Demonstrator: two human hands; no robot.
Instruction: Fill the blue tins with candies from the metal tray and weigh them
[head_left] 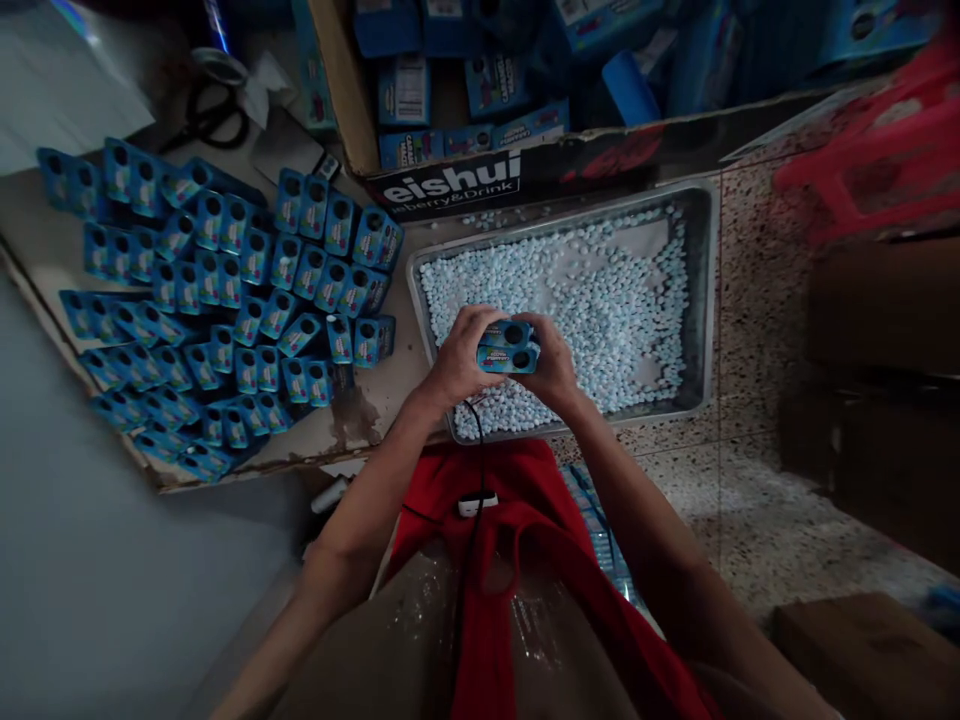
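Observation:
Over the front part of a metal tray [701, 300], my two hands hold a pair of small blue candy boxes [507, 360], one against the other. My left hand [466, 352] grips their left ends, and my right hand [553, 362] closes on their right ends. Each box shows a dark round hole near its right end. Beneath them, small white and pale blue candies [592, 320] cover most of the tray. To the left, many similar blue boxes [225, 270] stand in rows on the table, their dark holes facing up.
Behind the tray stands a cardboard carton [555, 165] with blue boxes inside. Black scissors [214, 120] lie at the back left. A red plastic stool [862, 170] and brown cardboard boxes [877, 650] are on the right. A dark cable [478, 440] hangs before my body.

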